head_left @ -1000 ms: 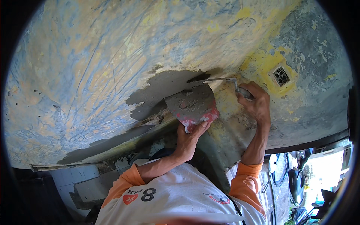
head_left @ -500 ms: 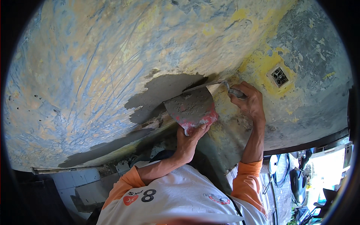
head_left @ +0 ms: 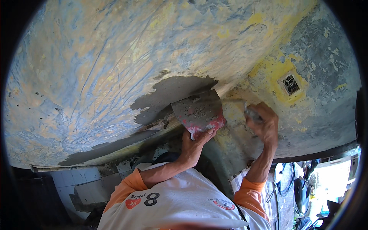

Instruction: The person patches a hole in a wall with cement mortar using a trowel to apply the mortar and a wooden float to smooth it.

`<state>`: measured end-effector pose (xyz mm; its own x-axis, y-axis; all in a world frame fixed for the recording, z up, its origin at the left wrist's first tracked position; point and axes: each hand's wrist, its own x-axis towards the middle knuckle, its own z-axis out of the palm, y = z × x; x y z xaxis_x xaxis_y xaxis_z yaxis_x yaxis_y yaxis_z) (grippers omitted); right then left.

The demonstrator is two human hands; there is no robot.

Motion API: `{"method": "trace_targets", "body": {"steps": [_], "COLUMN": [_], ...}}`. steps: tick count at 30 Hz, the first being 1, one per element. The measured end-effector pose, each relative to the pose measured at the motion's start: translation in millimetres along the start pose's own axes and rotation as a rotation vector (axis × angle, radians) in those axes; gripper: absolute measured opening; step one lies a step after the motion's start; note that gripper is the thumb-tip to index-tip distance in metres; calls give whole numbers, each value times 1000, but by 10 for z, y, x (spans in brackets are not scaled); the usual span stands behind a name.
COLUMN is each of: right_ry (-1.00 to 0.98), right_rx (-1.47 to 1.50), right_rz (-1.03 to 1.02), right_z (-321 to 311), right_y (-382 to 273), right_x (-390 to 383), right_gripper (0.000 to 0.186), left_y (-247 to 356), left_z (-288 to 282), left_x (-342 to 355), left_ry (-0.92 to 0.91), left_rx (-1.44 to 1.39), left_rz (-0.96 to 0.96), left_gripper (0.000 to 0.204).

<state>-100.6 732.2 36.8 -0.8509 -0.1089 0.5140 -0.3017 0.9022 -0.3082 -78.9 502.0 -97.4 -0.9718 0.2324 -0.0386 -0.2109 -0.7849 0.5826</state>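
Left hand point(head_left: 194, 143): gripping board point(head_left: 217, 122)
Right hand point(head_left: 266, 120): gripping trowel point(head_left: 253, 114), at board's three o'clock
Dark patch point(head_left: 174, 90): at board's ten o'clock

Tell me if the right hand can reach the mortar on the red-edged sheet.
Likely yes: the right hand holds a blurred trowel just right of the sheet, and nothing visible covers the mortar.

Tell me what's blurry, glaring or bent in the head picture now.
Head view: right hand and trowel smeared, probably by motion; left hand and red-edged plate sharper. Head view: outdoor opening at lower right washed out to white. Head view: dark edge below the right-hand wall bows into a curve. Head view: pale strip at the bottom out of focus.
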Motion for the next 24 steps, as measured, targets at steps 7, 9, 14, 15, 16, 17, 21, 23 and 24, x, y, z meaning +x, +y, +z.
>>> {"method": "trace_targets", "body": {"steps": [7, 9, 14, 15, 16, 17, 21, 23, 24], "right_ry": [51, 38, -49, -58, -66, -67, 27, 45, 118], "right_rx": [-131, -71, -21, -19, -18, -20, 69, 108, 198], "right_rz": [-35, 19, 83, 64, 45, 52, 107, 146, 182], "right_z": [334, 385, 251, 183, 123, 63, -174, -256, -287], "right_y": [25, 173, 166, 132, 107, 95, 138, 132, 104], "right_x": [18, 100, 295, 320, 347, 375, 433, 416, 361], "right_gripper": [28, 28, 28, 28, 27, 27, 24, 23, 23], "left_y": [-8, -9, -46, -48, -51, -46, -30, -20, -8], "left_z": [19, 30, 7, 3, -2, -8, -74, -153, -215], "left_x": [-10, -1, 14, 20, 29, 25, 19, 11, -8], "left_ry": [25, 12, 7, 13, 20, 19, -8, 0, 1], "left_rx": [7, 15, 21, 16, 11, 11, 29, 50, 82], "left_rz": [-6, -11, -20, -20, -21, -28, -33, -27, -46], "left_gripper": [40, 41, 41, 41, 40, 40, 40, 39, 38]}}
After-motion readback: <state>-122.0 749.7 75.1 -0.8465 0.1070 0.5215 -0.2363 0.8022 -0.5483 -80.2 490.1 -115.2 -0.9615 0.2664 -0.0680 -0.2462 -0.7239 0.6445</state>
